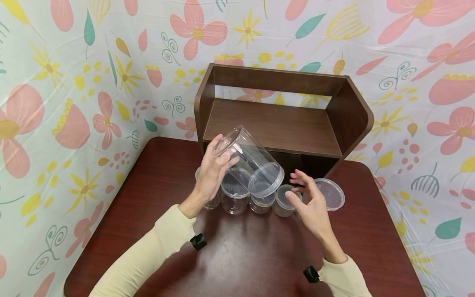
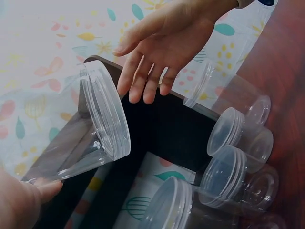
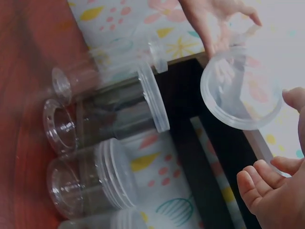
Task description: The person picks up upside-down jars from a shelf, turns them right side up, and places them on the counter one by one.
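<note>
A large clear plastic jar [image 1: 256, 159] with a translucent lid [image 1: 266, 180] is held up and tilted, lid end down to the right. My left hand [image 1: 211, 177] grips it near its base; in the left wrist view the thumb [image 2: 47, 190] lies against the jar wall. To the right of the lid is my right hand [image 1: 313, 208], fingers spread and apart from the jar. The right wrist view shows the held jar's lid [image 3: 240, 90] facing that palm. Below both hands stands a row of several lidded clear jars [image 1: 234, 200], partly hidden.
Behind the row, a dark brown shelf unit [image 1: 271, 123] stands at the back of the reddish-brown table [image 1: 252, 255]. A wide-lidded jar [image 1: 332, 194] is at the row's right end. Flower-patterned cloth [image 1: 92, 123] hangs around the table.
</note>
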A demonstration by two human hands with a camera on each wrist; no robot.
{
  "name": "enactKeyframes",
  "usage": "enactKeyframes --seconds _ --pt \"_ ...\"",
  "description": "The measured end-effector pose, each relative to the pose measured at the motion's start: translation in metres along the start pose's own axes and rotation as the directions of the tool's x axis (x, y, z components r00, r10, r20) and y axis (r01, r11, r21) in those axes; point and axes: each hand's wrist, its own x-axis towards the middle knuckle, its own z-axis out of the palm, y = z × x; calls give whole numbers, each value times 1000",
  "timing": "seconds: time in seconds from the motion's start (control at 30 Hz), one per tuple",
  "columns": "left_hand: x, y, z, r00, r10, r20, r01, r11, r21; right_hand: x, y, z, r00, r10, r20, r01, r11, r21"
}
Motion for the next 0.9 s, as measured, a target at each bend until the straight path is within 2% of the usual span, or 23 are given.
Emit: enactKeyframes --seconds 0.1,0.37,0.63,0.9 --pt "-1 -4 0 1000 -3 -3 3 1000 0 -3 3 5 999 -4 45 4 1000 4" --pt "-8 -14 2 1000 -7 4 7 1000 -15 -10 7 15 991 73 109 -73 997 -6" --pt "-13 -19 4 1000 -10 27 10 1000 -16 -13 11 22 974 152 167 -151 988 -19" --pt "-18 -26 5 999 -10 43 11 1000 -12 -15 11 27 968 196 156 -197 980 -11"
